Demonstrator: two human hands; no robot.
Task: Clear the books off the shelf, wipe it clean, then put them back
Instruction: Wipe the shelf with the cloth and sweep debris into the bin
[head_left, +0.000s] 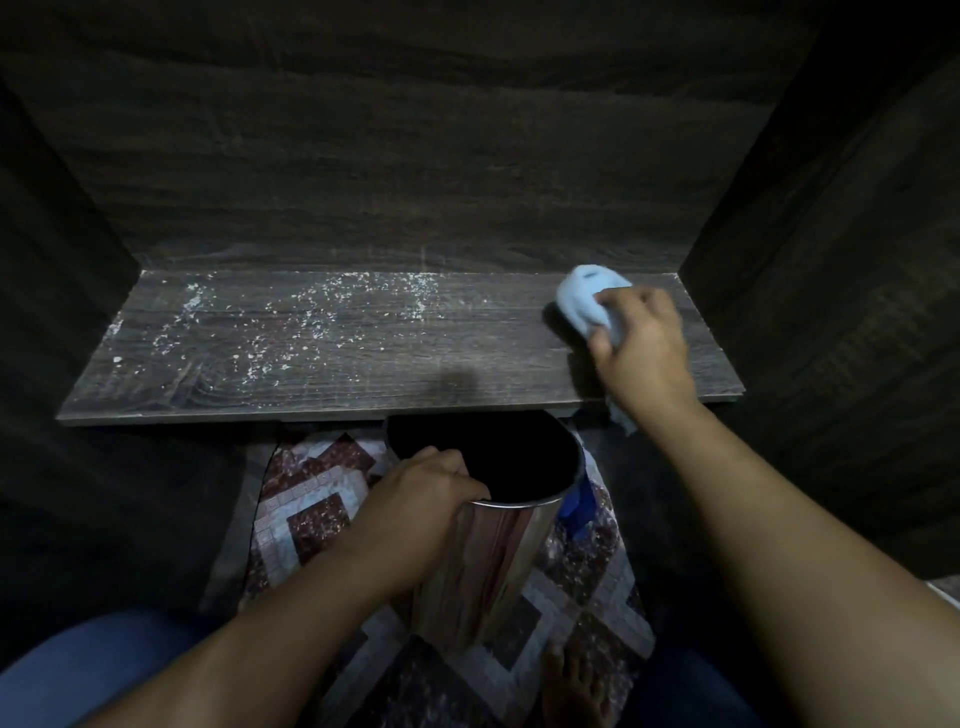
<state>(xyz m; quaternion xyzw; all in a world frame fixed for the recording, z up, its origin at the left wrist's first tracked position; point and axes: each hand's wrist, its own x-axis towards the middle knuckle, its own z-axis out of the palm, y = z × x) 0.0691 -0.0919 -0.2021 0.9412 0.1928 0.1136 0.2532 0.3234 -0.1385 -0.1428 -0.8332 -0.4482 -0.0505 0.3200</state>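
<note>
A dark wooden shelf (363, 379) lies in front of me with no books on it. White dust and crumbs (291, 317) are scattered over its left and middle parts. My right hand (641, 345) grips a bunched light blue cloth (584, 299) and holds it on the shelf near the right end. My left hand (423, 499) grips the rim of a shiny steel bin (498, 545), held just below the shelf's front edge, its dark mouth facing up.
Dark wood side panels (831, 260) and a back wall close in the shelf. Below is a patterned tiled floor (306, 519). My bare foot (571, 686) and blue-clad knee (78, 670) show at the bottom. A blue object (579, 506) sits behind the bin.
</note>
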